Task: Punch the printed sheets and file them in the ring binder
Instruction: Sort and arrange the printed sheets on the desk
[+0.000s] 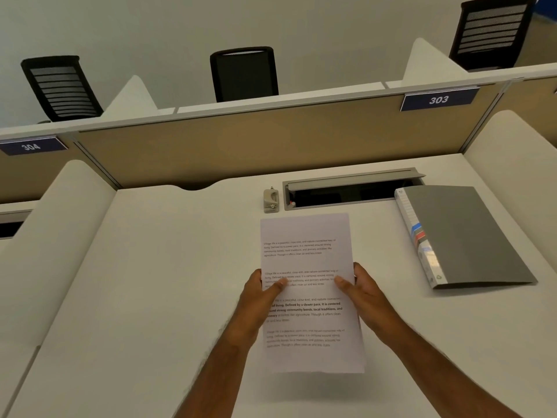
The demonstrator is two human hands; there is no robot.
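The sheets (307, 260) are nearest, held up over the tabletop (168, 267) with their lower edge toward the camera and four blocks of print facing up. The left hand (259, 300) grips their left edge: its thumb lies flat across the print and the other fingers (256, 277) curl behind the paper, pinching it. The right hand (364, 297) does the same on the right edge, thumb on top, the rest of the fingers behind and out of sight. Both forearms reach in from the bottom of the view. How many sheets are in the stack cannot be told.

Just beyond the top edge of the sheets, a little to the left, a small grey punch (271, 200) sits on the tabletop, apart from the paper. Right beside it a cable tray (346, 191) is sunk in the tabletop with its lid raised. To the right lies the binder (470, 233), grey, closed and flat, its labelled spine turned toward the sheets, well clear of both hands.

Behind the tabletop runs a tan partition (256, 140) with signs reading 303 (438, 99) and 304 (31, 146), and three black chairs (244, 73) show over it
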